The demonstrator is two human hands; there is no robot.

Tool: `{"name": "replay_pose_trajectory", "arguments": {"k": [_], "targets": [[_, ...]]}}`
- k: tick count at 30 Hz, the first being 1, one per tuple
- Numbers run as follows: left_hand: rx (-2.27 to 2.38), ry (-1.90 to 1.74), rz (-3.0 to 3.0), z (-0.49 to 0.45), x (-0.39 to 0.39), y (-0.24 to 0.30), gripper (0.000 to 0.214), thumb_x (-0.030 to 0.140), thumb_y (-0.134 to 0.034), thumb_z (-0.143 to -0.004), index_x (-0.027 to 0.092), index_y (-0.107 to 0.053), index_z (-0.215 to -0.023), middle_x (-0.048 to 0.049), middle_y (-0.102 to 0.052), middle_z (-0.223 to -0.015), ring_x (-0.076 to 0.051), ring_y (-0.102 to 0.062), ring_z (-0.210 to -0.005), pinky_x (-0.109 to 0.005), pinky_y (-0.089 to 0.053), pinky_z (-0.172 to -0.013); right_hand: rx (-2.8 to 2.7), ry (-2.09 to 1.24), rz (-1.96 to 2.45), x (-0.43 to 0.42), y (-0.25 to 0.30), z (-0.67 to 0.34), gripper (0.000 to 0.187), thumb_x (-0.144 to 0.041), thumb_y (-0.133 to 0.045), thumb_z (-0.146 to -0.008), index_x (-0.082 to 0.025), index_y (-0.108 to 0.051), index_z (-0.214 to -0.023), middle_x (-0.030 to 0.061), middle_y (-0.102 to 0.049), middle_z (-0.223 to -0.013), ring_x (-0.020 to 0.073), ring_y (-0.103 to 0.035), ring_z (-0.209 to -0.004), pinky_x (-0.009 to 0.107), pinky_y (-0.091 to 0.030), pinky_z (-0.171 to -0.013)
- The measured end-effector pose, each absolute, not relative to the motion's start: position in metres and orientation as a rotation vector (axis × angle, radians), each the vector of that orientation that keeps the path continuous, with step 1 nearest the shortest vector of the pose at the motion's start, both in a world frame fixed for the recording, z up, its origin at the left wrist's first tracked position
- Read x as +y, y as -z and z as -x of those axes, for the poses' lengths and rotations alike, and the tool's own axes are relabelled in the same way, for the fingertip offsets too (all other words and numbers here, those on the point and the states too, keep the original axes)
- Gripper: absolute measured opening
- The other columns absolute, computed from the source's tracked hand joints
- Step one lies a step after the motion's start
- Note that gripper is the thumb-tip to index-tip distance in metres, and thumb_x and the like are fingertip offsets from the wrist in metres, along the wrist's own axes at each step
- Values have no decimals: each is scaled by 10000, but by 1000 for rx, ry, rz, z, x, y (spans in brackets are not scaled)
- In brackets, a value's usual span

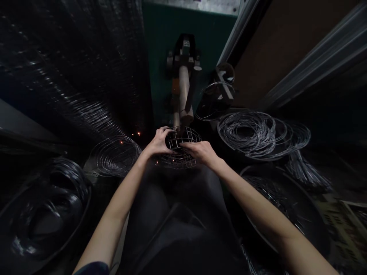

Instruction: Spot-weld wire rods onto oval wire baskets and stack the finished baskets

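Note:
A round wire basket (183,161) of crossed metal rods sits in front of me, just above my lap. My left hand (161,142) grips its left side, with the thumb and fingers spread around the wires. On the right side my right hand (202,152) holds the rim, fingers stretched across the top wires. The electrode arm of a spot welder (185,91) comes down to the basket's far side, between my hands. The exact contact point is too dark to make out. Small orange sparks (138,134) glow to the left of the basket.
Wire rings (243,131) lie heaped at right, above a dark tub (304,191) of short rods. A bundle of straight rods (308,172) lies beside it. At left are a wire-ring stack (116,154) and a bin (86,198) of coils. The welder's green body (160,46) stands ahead.

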State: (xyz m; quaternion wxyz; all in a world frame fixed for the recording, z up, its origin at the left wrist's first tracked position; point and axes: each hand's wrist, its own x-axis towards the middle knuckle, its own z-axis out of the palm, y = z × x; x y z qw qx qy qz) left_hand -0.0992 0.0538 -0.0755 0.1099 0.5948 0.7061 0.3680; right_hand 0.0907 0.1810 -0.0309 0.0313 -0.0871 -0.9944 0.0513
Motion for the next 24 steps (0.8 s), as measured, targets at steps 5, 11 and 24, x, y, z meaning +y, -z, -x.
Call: {"name": "replay_pose_trajectory", "arguments": {"k": [5, 11, 24], "targets": [[2088, -1092, -1792, 110, 64, 76, 915, 405, -908, -428, 186, -506, -1220, -129, -403, -1274, -334, -368, -1256, -506, -328, -1084, -2792, -293, 385, 185, 49, -88, 254, -256, -530, -919, -275, -675, -1127, 21, -705, -1118, 166, -674, -936, 234, -496, -722], [2095, -1078, -1732, 117, 69, 75, 914, 414, -894, -445, 190, -499, -1238, -122, -389, -1299, -331, -354, -1270, -498, -331, -1087, -2537, -430, 543, 193, 60, -86, 147, -313, -602, -869, -226, -713, -911, 46, -641, -884, 144, -617, -749, 228, -460, -637], [2180, -1086, -1640, 138, 78, 72, 1192, 781, -752, -395, 160, -331, -1321, -48, -277, -1429, -345, -250, -1343, -594, -185, -1138, -2335, -797, 981, 246, 55, -161, 287, -360, -520, -896, -227, -670, -1101, -21, -697, -1067, 128, -622, -959, 229, -443, -871]]}}
